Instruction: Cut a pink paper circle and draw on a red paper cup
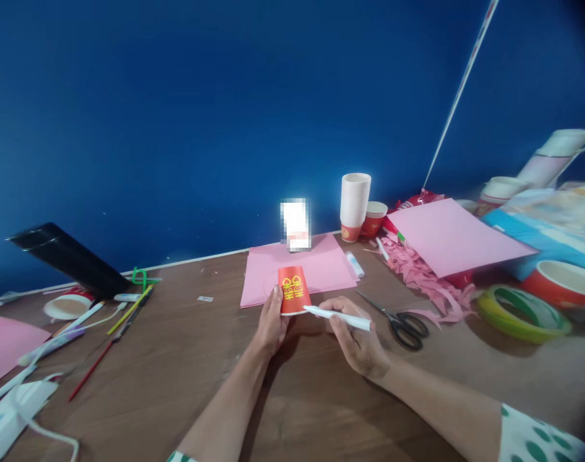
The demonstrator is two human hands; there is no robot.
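Observation:
My left hand (271, 321) is closed around a red paper cup (287, 281) with yellow characters on its side; the white rim faces down toward me. Between the fingers of my right hand (358, 343) is a white marker pen (343, 317), its tip at the lower right edge of the cup. Whether the tip touches the cup I cannot tell. Behind the cup lie sheets of pink paper (263, 266), with a glue stick (355, 264) at their right edge. A pair of scissors (402, 324) with dark handles rests right of my right hand.
At the back stand stacked paper cups (356, 199) and a blurred-out bright object (296, 224). Pink paper scraps (417, 273), green-yellow tape (518, 317) and another red cup (557, 285) are on the right. Leftward are a black cylinder (76, 260), brushes (112, 343) and a power strip (18, 417).

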